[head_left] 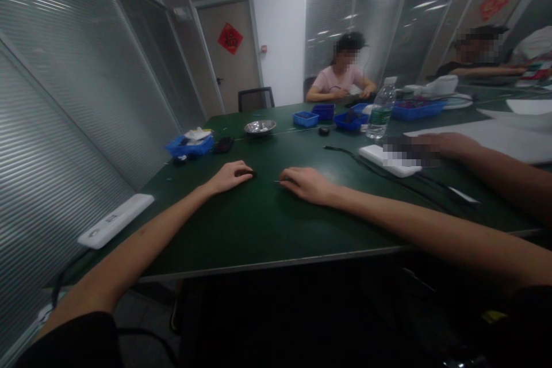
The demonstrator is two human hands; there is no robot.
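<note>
Both hands are out over the green bench (pixel 241 230), in from the near edge and each low to the top. The left hand (pixel 226 177) has its fingers curled and pinched on a small dark piece (pixel 250 173), its tip aimed at the other hand. And here's the right hand (pixel 308 184), fingers bent and drawn narrow, a thin pale sliver (pixel 276 181) poking from the fingertips; too small to name. A gap lies between the two.

Towards the far edge, a shiny bowl (pixel 260 127); over by the left edge, a blue tray (pixel 190 146) with tissue in it and a dark slab (pixel 223 145) just beside. Closer in on that left edge, a white strip (pixel 116 221) lies near the corner. Out right, a bottle (pixel 381 109) stands upright behind a second white strip (pixel 390 161), and a co-worker's hand (pixel 451 144) reaches in. Beyond the far edge sits someone in pink (pixel 334 81).
</note>
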